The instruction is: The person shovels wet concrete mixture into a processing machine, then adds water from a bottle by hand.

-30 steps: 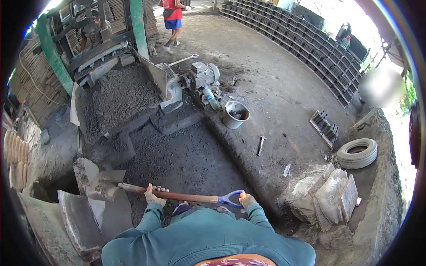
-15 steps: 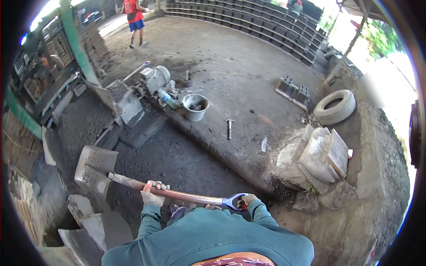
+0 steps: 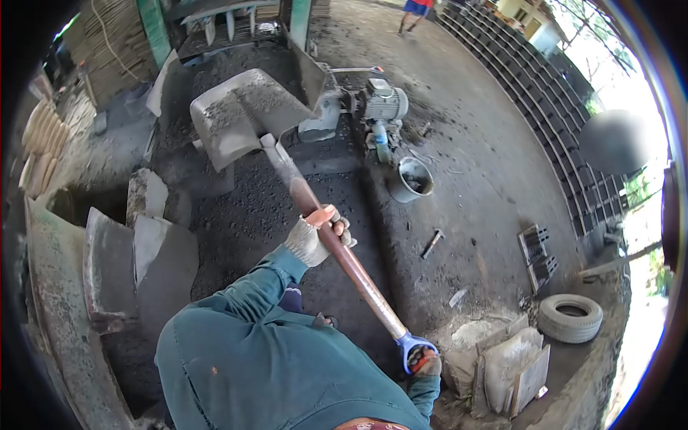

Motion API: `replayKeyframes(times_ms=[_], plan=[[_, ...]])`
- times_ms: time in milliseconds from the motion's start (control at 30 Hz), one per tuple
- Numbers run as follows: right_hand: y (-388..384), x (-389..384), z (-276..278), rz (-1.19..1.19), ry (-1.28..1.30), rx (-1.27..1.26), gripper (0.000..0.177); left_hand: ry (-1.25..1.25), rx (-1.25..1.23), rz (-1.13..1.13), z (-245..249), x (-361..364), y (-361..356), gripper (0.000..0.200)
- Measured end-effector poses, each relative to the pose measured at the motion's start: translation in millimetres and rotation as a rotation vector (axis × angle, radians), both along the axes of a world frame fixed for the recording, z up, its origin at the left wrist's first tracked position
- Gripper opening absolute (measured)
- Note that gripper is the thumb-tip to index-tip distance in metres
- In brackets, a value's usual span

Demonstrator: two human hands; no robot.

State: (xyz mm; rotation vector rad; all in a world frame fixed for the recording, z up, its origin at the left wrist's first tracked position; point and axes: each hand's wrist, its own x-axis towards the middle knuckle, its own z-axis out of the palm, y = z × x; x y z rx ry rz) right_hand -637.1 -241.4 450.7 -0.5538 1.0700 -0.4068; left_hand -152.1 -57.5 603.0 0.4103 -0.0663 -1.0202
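Shovel (image 3: 302,193) slants, left hand (image 3: 308,241) gripping its shaft (image 3: 364,282), right hand (image 3: 428,364) seemingly clasping its handle (image 3: 407,345).

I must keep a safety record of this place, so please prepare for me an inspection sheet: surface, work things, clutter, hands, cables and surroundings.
Surface: dark floor, strewn with loose grains and small lumps.
Work things: shovel, raised, dark grainy material on its blade.
Clutter: hammer lying loose; bucket with lumps inside; plastic bottle beside the motor.
Hands: left hand grips the shaft; right hand grips the blue handle.
Cables: one pale line hanging at upper left; cord or hose, cannot tell.
Surroundings: another person, partly out of view; stacked dark blocks; tyre near the low wall.
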Motion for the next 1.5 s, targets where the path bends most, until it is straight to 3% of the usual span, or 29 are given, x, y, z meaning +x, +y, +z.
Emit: replayKeyframes(times_ms=[67, 167, 200, 233, 333, 500, 633, 700, 900, 967, 1033, 1067, 1100, 1200, 1300, 1333, 1500], plan=[[2.9, 27.9, 33.0, 0.053, -0.098, 0.017, 0.015, 0.076, 0.013, 0.090, 15.8, 33.3, 1.1, 0.026], [31.0, 116.8, 118.3, 0.097, -0.220, 0.078, 0.018, 0.173, 0.127, 0.254, -11.9, 117.2, -1.0, 0.025], [39.6, 144.1, 135.9, 0.120, -0.276, 0.090, 0.018, 0.167, 0.296, 0.248, -22.7, 139.1, 0.3, 0.022], [44.5, 170.6, 147.4, 0.141, -0.336, 0.098, 0.018, 0.144, 0.269, 0.216, -23.7, 152.5, 3.7, 0.021], [56.2, 185.6, 160.5, 0.132, -0.459, 0.052, 0.028, 0.139, 0.228, 0.164, -18.0, 175.5, 17.1, 0.018], [93.1, 246.7, 155.2, 0.136, -0.466, -0.098, 0.020, 0.232, 0.172, 0.113, -37.2, 254.3, 40.9, 0.014], [108.3, 305.7, 135.1, 0.226, -0.496, -0.117, 0.015, 0.158, 0.197, 0.096, -46.2, 314.5, 44.6, 0.016], [122.4, 355.7, 153.6, 0.100, -0.302, -0.084, 0.024, 0.036, 0.221, 0.153, -35.4, 342.5, 44.8, 0.017], [145.4, 469.4, 153.9, 0.049, -0.506, 0.106, 0.020, -0.104, 0.274, 0.247, -43.7, 450.0, 46.2, 0.014], [159.6, 515.6, 164.4, 0.034, -0.467, -0.032, 0.017, -0.198, 0.406, 0.349, -28.2, 477.8, 46.6, 0.021], [167.7, 552.3, 179.4, 0.041, -0.335, -0.081, 0.015, -0.269, 0.388, 0.359, -54.0, 528.2, 47.6, 0.021], [163.3, 558.9, 175.5, 0.144, -0.355, -0.211, 0.018, -0.265, 0.530, 0.450, -43.8, 536.6, 41.7, 0.022], [162.3, 551.7, 167.5, 0.249, -0.374, -0.339, 0.022, -0.263, 0.674, 0.541, -36.6, 530.6, 41.9, 0.022], [135.1, 497.1, 179.2, 0.286, -0.516, -0.329, 0.028, -0.159, 0.697, 0.473, 4.8, 462.9, 32.3, 0.016], [102.9, 386.1, 198.9, 0.158, -0.422, -0.493, 0.035, -0.070, 0.368, 0.304, 9.2, 368.5, 16.0, 0.017], [86.2, 346.5, 187.1, 0.151, -0.466, -0.516, 0.036, -0.023, 0.365, 0.320, 30.5, 322.6, 7.8, 0.016], [59.0, 215.7, 186.2, 0.059, -0.484, -0.420, 0.027, -0.207, 0.027, 0.043, 71.4, 193.2, -18.7, 0.025]])
